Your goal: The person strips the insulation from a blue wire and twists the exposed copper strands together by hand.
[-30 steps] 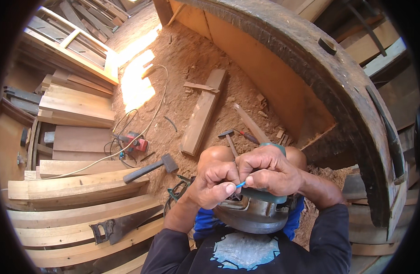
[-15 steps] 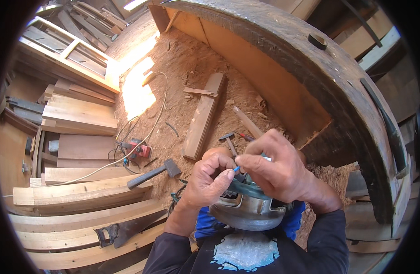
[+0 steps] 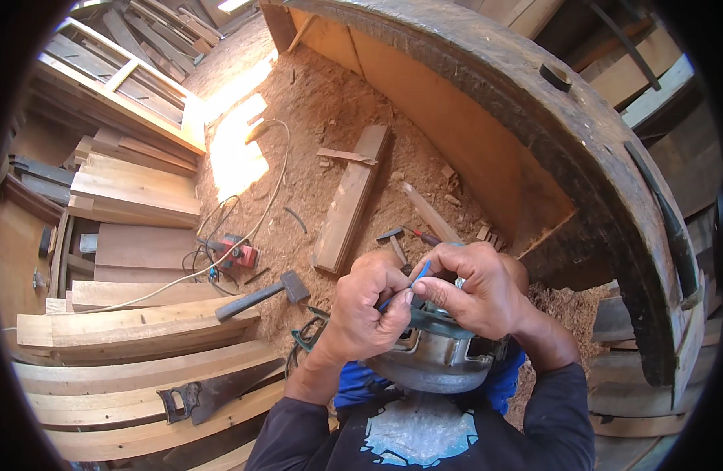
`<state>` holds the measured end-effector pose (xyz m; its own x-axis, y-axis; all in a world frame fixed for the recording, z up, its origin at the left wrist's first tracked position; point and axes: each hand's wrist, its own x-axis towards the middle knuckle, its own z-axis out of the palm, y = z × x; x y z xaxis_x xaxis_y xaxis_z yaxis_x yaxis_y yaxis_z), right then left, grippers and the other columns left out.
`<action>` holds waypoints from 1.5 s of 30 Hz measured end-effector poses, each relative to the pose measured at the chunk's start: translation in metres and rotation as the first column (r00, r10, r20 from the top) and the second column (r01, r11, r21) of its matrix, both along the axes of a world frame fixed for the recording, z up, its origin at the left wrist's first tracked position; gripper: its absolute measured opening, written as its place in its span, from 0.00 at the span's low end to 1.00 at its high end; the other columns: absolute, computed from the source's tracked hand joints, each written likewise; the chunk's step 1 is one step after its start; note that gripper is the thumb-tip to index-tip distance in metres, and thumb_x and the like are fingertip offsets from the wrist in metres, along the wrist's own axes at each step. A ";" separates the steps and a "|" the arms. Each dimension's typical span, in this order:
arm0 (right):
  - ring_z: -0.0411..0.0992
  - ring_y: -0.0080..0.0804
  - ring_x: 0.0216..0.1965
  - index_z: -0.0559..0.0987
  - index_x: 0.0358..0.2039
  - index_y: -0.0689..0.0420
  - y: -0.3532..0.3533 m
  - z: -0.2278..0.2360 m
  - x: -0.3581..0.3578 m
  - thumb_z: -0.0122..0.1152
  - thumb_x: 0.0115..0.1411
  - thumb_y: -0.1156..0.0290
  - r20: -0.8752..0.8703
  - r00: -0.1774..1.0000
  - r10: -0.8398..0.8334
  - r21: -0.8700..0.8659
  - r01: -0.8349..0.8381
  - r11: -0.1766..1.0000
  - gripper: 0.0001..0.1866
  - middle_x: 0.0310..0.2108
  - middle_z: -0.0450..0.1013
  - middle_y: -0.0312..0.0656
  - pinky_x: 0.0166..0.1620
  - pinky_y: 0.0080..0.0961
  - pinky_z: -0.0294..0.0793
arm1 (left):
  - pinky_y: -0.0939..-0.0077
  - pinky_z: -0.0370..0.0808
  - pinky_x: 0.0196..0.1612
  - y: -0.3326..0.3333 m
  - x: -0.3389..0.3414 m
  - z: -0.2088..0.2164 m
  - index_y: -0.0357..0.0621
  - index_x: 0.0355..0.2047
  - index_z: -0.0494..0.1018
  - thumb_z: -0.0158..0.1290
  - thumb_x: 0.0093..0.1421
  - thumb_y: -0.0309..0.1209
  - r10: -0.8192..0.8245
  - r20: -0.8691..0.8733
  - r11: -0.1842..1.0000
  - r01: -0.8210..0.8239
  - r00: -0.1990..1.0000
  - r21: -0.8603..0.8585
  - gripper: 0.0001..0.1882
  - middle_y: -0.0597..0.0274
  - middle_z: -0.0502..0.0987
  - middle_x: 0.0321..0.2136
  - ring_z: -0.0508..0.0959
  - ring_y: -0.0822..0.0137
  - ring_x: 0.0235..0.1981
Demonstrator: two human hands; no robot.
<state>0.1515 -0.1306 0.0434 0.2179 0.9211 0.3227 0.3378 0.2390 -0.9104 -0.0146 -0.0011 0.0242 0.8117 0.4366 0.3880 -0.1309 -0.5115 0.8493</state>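
My left hand (image 3: 371, 306) pinches a thin blue strip (image 3: 421, 272) between thumb and fingertips. My right hand (image 3: 473, 289) meets it there, thumb and forefinger closed on the strip's other part. Whether the strip is wire or tape is too small to tell. Below both hands, in my lap, lies a power tool with a rounded silver metal housing (image 3: 432, 367) and some green parts; the hands hide its upper side. Just beyond the hands, a hammer (image 3: 394, 239) and a red-handled tool (image 3: 422, 235) lie on the shavings.
To the left are stacked planks (image 3: 133, 323), a mallet (image 3: 271, 296), a handsaw (image 3: 208, 396) and a red corded power tool (image 3: 237, 253). Further ahead, a board stack (image 3: 352, 204) lies on the shavings-covered floor. A large curved wooden piece (image 3: 526, 102) arcs across the right.
My right hand has come down and closer to the left, its fingers now at the blue strip. More of the strip shows between the hands.
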 end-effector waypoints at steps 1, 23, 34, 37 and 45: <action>0.76 0.25 0.28 0.80 0.35 0.63 0.001 -0.002 0.000 0.66 0.65 0.69 -0.151 0.987 0.048 -0.042 -0.055 0.998 0.10 0.27 0.78 0.40 0.32 0.26 0.73 | 0.67 0.63 0.28 0.000 0.000 0.001 0.43 0.29 0.71 0.57 0.56 0.21 -0.013 0.008 1.000 0.013 1.000 0.027 0.05 0.64 0.64 0.21 0.65 0.66 0.22; 0.74 0.42 0.42 0.81 0.40 0.56 0.004 0.010 0.008 0.70 0.52 0.74 0.534 0.829 -0.165 0.276 0.014 0.961 0.14 0.38 0.75 0.38 0.65 0.59 0.63 | 0.69 0.64 0.31 0.002 0.002 -0.012 0.40 0.27 0.69 0.54 0.61 0.23 -0.092 -0.005 0.946 0.086 0.996 -0.313 0.06 0.61 0.67 0.24 0.66 0.66 0.26; 0.75 0.47 0.28 0.76 0.28 0.59 0.019 -0.004 0.001 0.63 0.44 0.77 0.448 0.872 -0.199 0.358 0.029 0.933 0.08 0.27 0.75 0.43 0.41 0.43 0.77 | 0.66 0.67 0.32 0.009 0.003 -0.020 0.38 0.29 0.72 0.54 0.59 0.22 -0.103 0.077 0.978 0.115 0.992 -0.176 0.02 0.59 0.70 0.24 0.70 0.62 0.26; 0.75 0.46 0.29 0.76 0.27 0.59 0.017 -0.003 0.000 0.64 0.44 0.77 0.493 0.839 -0.229 0.332 0.062 0.941 0.08 0.27 0.75 0.43 0.45 0.45 0.78 | 0.66 0.67 0.31 0.011 0.003 -0.021 0.39 0.30 0.73 0.54 0.59 0.22 -0.121 0.074 0.978 0.132 0.990 -0.161 0.02 0.60 0.71 0.24 0.70 0.62 0.25; 0.76 0.44 0.33 0.76 0.27 0.57 0.016 -0.006 -0.001 0.63 0.43 0.77 0.484 0.828 -0.282 0.347 0.114 0.931 0.08 0.27 0.75 0.41 0.49 0.49 0.76 | 0.66 0.66 0.29 0.011 0.008 -0.024 0.39 0.29 0.72 0.54 0.58 0.22 -0.119 0.116 0.982 0.134 0.986 -0.131 0.02 0.59 0.71 0.23 0.70 0.62 0.23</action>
